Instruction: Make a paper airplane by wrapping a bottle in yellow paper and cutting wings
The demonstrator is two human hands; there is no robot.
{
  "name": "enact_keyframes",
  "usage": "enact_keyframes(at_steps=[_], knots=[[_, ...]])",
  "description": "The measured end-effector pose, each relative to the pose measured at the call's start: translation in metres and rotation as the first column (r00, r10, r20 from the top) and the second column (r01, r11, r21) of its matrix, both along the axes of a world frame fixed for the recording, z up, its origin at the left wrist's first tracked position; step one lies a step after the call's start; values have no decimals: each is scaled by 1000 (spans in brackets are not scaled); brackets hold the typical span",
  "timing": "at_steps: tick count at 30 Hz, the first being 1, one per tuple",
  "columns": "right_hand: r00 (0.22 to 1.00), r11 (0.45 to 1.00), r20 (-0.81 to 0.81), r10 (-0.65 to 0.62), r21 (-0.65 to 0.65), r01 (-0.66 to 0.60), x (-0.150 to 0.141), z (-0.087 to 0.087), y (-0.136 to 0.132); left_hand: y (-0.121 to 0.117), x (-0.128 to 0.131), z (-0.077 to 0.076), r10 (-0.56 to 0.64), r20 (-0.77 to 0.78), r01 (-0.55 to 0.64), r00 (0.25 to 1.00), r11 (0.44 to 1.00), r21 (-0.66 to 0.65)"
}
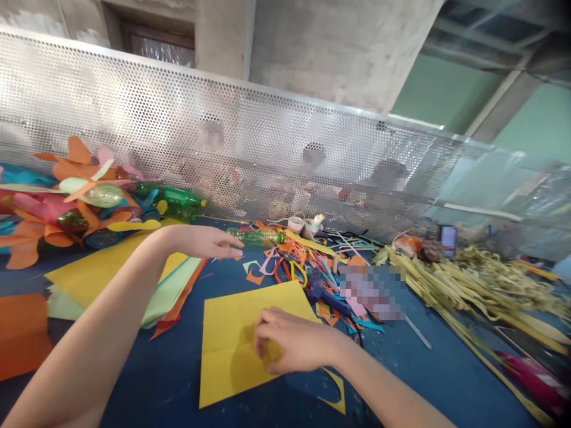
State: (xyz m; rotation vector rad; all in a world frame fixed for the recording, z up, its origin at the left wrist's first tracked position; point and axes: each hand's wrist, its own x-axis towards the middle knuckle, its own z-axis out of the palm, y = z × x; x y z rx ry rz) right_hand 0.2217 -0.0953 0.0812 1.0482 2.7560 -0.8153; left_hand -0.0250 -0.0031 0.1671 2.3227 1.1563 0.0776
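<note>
1. Right-hand fingers: curled over the yellow sheet, with thumb and fingertips apart; you cannot tell whether they grip or touch the paper.
2. Left hand: your fingers are loosely extended and released, pointing toward the clear bottle; contact cannot be determined.
3. Yellow sheet: located on the blue table beneath your right hand, with a curved cutout at its near right corner.
4. Paper scraps and blue glue gun: positioned beyond the sheet.
5. Perforated panel: stands behind everything.

Paper sheet on table, bottle behind, paper stack left
</note>
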Motion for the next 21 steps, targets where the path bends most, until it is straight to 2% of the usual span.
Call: enact_keyframes(at_steps=[4,6,8,10,12,14,15,17,18,19,21], knots=[[999,999,4,-38,-15,38,-3,-1,-2,13,14,-18,-71,81,77,994,994,-76],[1000,1000,5,-23,-7,23,-4,-3,-2,20,26,-34,-164,148,179,975,979,-98],[1000,1000,-6,11,12,-11,-3,-2,0,23,38,-54,-222,229,242,948,968,-66],[996,999,-79,41,13,-41,1,4,1,23,45,-73,-214,313,243,925,969,-54],[967,1000,-254,9,-19,-15,8,14,5,18,45,-89,-148,415,201,898,976,-87],[868,991,-479,-129,-80,104,17,23,13,9,42,-99,8,559,106,829,979,-172],[781,971,-578,-235,-105,214,23,26,19,4,40,-102,82,609,61,789,976,-210],[565,875,-716,-410,-135,465,34,24,34,-4,36,-106,180,678,-10,713,969,-246],[468,822,-755,-459,-162,546,39,20,43,-7,35,-107,216,715,-20,665,962,-272],[403,783,-772,-492,-191,592,43,14,52,-9,35,-108,255,750,-3,610,948,-320],[344,721,-788,-511,-175,670,51,0,68,-10,35,-109,378,788,85,486,877,-473]])
